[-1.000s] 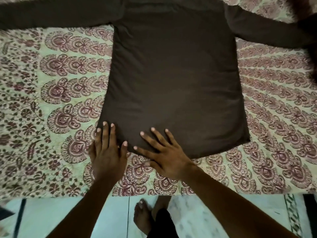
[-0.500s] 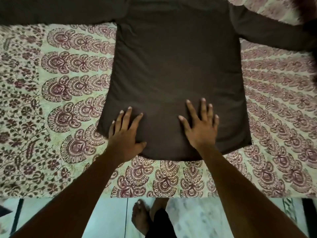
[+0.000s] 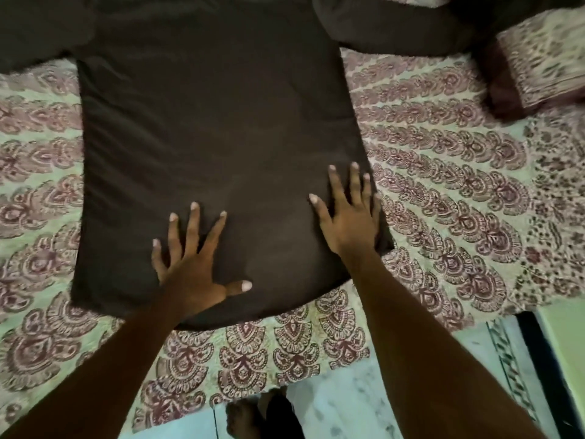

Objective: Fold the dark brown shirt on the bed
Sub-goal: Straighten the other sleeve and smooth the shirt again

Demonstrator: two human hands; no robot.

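Note:
The dark brown shirt [image 3: 215, 128] lies flat on the bed, back up, hem toward me and both sleeves spread out sideways at the top. My left hand [image 3: 193, 264] rests flat on the lower middle of the shirt, fingers spread, thumb near the hem. My right hand [image 3: 348, 217] presses flat on the shirt's lower right part, close to the right side edge, fingers straight and pointing away from me. Neither hand grips any cloth.
A patterned maroon and pale green bedsheet [image 3: 443, 172] covers the bed. A matching pillow [image 3: 538, 64] sits at the upper right by the right sleeve. Below the bed's near edge are the tiled floor [image 3: 342, 403] and my foot [image 3: 250, 419].
Both hands have slid across the shirt toward the right, the right one reaching the right side edge. The view has shifted right, bringing the pillow into sight.

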